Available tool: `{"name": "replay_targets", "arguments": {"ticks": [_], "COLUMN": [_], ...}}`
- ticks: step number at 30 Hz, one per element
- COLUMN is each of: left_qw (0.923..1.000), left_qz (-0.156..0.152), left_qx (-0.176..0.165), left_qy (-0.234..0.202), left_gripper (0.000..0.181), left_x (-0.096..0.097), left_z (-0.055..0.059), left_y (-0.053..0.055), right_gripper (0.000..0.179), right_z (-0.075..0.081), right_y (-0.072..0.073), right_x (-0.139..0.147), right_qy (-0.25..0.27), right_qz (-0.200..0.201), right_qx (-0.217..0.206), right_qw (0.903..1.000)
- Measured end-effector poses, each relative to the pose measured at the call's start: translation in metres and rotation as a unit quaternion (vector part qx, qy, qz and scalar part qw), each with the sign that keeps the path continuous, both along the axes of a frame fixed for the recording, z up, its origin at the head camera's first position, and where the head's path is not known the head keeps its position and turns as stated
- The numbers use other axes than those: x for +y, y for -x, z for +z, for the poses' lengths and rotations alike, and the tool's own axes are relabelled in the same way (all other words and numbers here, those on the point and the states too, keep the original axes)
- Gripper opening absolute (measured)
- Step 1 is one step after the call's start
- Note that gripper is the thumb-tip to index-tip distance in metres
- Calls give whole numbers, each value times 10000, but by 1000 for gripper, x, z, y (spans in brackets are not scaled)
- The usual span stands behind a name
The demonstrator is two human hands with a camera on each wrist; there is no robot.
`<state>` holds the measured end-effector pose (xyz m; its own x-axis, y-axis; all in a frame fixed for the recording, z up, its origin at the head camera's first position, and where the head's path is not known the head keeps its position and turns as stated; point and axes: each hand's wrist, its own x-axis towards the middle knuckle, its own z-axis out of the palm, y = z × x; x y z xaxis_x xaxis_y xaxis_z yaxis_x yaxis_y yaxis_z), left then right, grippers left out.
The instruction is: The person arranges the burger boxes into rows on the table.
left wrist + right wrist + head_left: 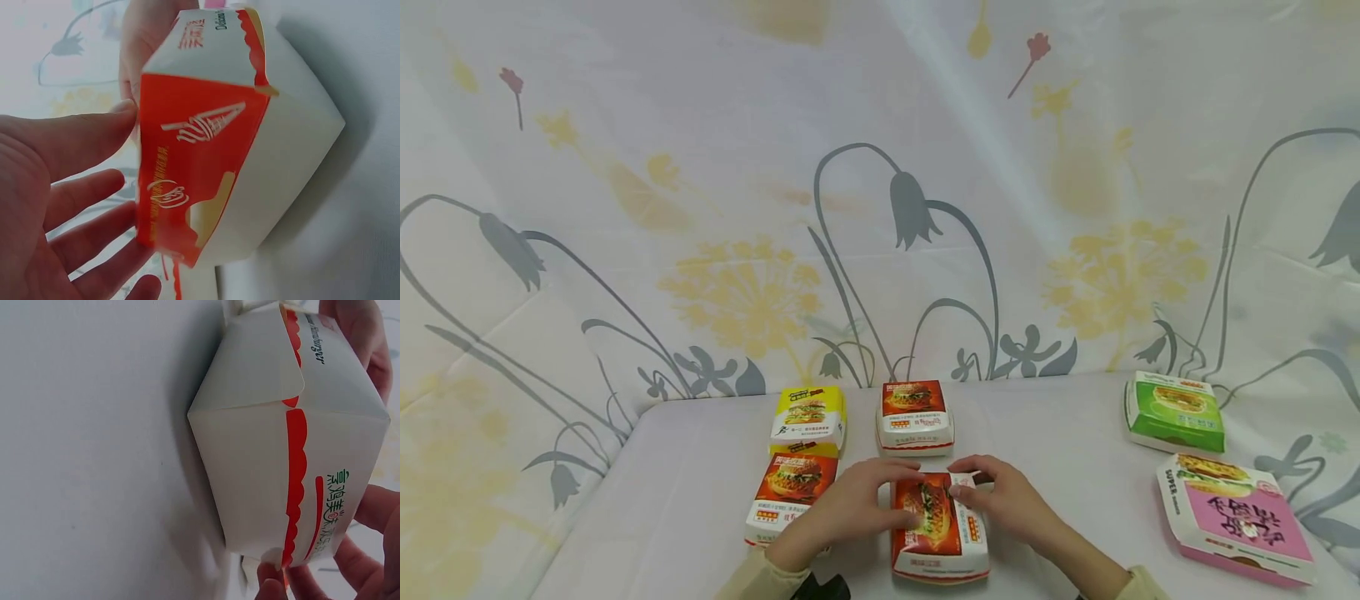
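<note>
A red and white hamburger box [934, 510] sits closed on the near middle of the table. My left hand [863, 502] is at its left side, thumb over the lid edge and fingers spread toward the far end. In the left wrist view those fingers are nearly straight, touching the top edge of the red side panel [187, 150]. At the far right corner, my right hand [1000, 497] grips the box, thumb on the lid and fingers bent down over the edge. Its fingertips [270, 575] press beside the scalloped red seam in the right wrist view.
Another red burger box [790, 487] lies left of my left hand, in front of a yellow one [808, 412]. A third red box [914, 417] stands behind the hands. On the right are a green box [1176, 408] and a pink box [1240, 517]. Flowered cloth [880, 275] hangs behind.
</note>
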<state>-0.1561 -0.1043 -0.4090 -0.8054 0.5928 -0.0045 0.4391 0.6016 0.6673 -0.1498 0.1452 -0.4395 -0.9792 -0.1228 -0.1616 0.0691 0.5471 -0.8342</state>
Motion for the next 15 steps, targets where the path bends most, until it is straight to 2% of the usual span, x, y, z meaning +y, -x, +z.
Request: {"name": "replay_targets", "arguments": {"ticks": [6, 15], "left_qw": [9996, 9985], "left_qz": [94, -157], "left_qx": [213, 303], "left_qy": [144, 432], "left_gripper": [47, 59], "left_x": [-8, -8], "left_z": [5, 6], "left_y": [-8, -14], "right_gripper": [34, 27], "right_z": [1, 1], "right_y": [-6, -14], "right_x": [-1, -2], "right_qy": [-240, -455], "right_qz": [12, -18], "right_qx": [41, 167], "right_qw": [9997, 9988]}}
